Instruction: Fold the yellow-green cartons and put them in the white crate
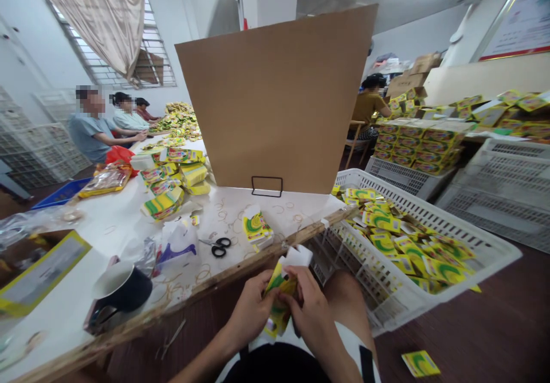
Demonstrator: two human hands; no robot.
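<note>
Both my hands are together below the table edge, over my lap. My left hand (251, 308) and my right hand (311, 308) are closed round a stack of yellow-green packets (281, 291) with white card at its top. A small bundle of the same packets (256, 228) lies on the white table (86, 291) just in front. A white plastic crate (472, 251) at my right holds several loose yellow-green packets (408, 240).
A brown cardboard sheet (279, 102) stands upright on the table. Black scissors (221, 247), a dark mug (122, 288), rubber bands and packet piles (172, 185) lie on the table. Other people sit at the far left and behind. One packet (420, 363) lies on the floor.
</note>
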